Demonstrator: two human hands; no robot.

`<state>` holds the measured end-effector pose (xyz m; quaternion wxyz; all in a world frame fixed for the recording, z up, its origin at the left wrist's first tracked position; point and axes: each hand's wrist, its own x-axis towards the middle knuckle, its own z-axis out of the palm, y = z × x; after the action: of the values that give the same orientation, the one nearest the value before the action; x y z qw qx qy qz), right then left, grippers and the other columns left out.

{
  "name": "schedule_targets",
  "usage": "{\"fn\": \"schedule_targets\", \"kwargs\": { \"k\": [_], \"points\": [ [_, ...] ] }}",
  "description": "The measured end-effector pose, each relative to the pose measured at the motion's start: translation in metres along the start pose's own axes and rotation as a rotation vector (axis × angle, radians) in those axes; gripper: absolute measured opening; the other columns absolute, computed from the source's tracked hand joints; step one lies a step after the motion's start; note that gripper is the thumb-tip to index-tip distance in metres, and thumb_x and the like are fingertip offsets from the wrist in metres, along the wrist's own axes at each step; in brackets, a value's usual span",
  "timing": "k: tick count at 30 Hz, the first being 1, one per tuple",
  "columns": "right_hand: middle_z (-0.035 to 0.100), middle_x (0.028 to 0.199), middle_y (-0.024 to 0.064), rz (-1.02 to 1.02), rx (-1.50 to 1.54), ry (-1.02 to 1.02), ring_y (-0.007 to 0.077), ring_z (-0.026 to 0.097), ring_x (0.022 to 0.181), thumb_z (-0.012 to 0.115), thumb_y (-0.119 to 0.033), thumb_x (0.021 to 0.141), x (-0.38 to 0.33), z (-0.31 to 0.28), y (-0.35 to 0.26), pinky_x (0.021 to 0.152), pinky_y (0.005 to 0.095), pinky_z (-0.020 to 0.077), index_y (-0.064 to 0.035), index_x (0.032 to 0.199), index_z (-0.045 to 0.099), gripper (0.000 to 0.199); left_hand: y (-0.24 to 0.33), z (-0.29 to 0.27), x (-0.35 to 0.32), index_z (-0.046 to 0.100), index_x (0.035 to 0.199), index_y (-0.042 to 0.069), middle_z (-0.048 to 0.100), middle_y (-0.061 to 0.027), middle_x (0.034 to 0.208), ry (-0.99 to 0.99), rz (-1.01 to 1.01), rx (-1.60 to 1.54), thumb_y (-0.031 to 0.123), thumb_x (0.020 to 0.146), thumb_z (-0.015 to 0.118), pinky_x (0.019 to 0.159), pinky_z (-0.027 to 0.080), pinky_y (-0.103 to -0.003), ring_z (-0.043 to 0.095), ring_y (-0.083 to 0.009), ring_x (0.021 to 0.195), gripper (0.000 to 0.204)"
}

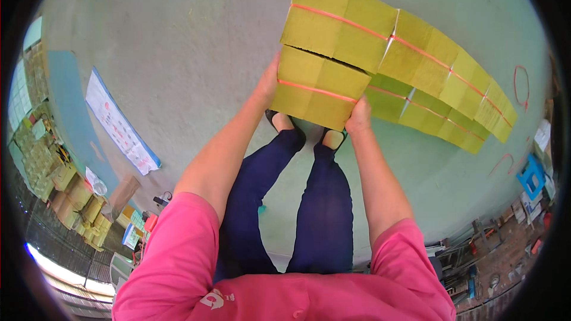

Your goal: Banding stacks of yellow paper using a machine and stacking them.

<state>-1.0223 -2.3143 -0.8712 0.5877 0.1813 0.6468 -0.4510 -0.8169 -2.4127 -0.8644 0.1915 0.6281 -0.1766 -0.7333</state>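
Between my hands is a yellow block-shaped bundle (318, 98), perhaps stacked card or paper, with a pink-orange band around its middle. My left hand (270, 82) grips its left side, and my right hand (358, 117) grips its right side near the lower corner. Most of the fingers are hidden by the bundle. Just beyond it, a row of similar banded yellow bundles (416, 44) curves away to the right. A lower row of bundles (416, 107) shows beneath that one. A narrow dark gap separates the held bundle from the upper row.
My feet stand on the grey-green floor (178, 41) close to the bundles. A blue-edged white printed sheet (119, 122) lies to the left. Yellow stacks (77, 202) line the far left. At the right are a loose pink band (521, 86) and a blue plastic stool (531, 176).
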Motion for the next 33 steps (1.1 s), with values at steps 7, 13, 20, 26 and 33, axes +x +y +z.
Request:
{"fn": "schedule_targets", "kwargs": {
  "k": [7, 13, 20, 26, 33],
  "points": [
    [0.062, 0.114, 0.0102, -0.002, -0.035, 0.055, 0.0228, 0.062, 0.101, 0.052, -0.036, 0.094, -0.007, 0.022, -0.007, 0.084, 0.0367, 0.0519, -0.0017, 0.118, 0.058, 0.042, -0.008, -0.024, 0.013, 0.047, 0.138, 0.005, 0.050, -0.0113, 0.137, 0.006, -0.137, -0.055, 0.057, 0.095, 0.041, 0.101, 0.040, -0.037, 0.049, -0.0241, 0.121, 0.067],
    [0.058, 0.120, 0.0115, -0.070, -0.147, 0.116, 0.0239, 0.057, 0.110, 0.047, -0.045, 0.095, 0.001, -0.002, -0.018, 0.089, 0.0372, 0.0484, -0.0016, 0.126, 0.053, 0.053, -0.010, 0.002, 0.014, 0.043, 0.141, 0.001, 0.048, -0.0145, 0.140, 0.095, -0.031, 0.117, 0.054, 0.097, 0.037, 0.105, 0.037, -0.036, 0.048, -0.0249, 0.125, 0.068],
    [0.061, 0.119, 0.0067, -0.276, -0.634, 0.209, 0.0204, 0.053, 0.113, 0.049, -0.040, 0.097, -0.085, -0.014, -0.012, 0.100, 0.0335, 0.0372, -0.0039, 0.126, 0.055, 0.047, 0.010, -0.036, -0.023, 0.035, 0.145, 0.000, 0.037, -0.0169, 0.149, 0.220, 0.499, 0.312, 0.035, 0.102, 0.036, 0.115, 0.022, -0.035, 0.031, -0.0273, 0.140, 0.056],
    [0.066, 0.103, 0.0126, -0.596, -1.628, -0.539, 0.0337, 0.060, 0.104, 0.059, -0.022, 0.085, -0.284, 0.000, -0.042, 0.091, 0.0446, 0.0471, -0.0083, 0.106, 0.065, 0.026, -0.042, -0.131, -0.278, 0.033, 0.145, -0.002, 0.034, -0.0179, 0.151, 0.407, 0.051, 0.415, 0.031, 0.098, 0.044, 0.117, 0.018, -0.035, 0.025, -0.0267, 0.143, 0.058],
    [0.064, 0.116, 0.0080, -0.938, -2.196, -1.308, 0.0321, 0.053, 0.118, 0.062, -0.026, 0.081, -0.397, -0.012, -0.042, 0.098, 0.0481, 0.0427, -0.0126, 0.104, 0.067, 0.026, -0.259, -0.128, -0.565, 0.057, 0.112, 0.003, 0.063, -0.0107, 0.091, 0.909, -0.408, -0.303, 0.033, 0.093, 0.050, 0.062, 0.049, -0.035, 0.059, -0.0192, 0.073, 0.037]
  ]
}}
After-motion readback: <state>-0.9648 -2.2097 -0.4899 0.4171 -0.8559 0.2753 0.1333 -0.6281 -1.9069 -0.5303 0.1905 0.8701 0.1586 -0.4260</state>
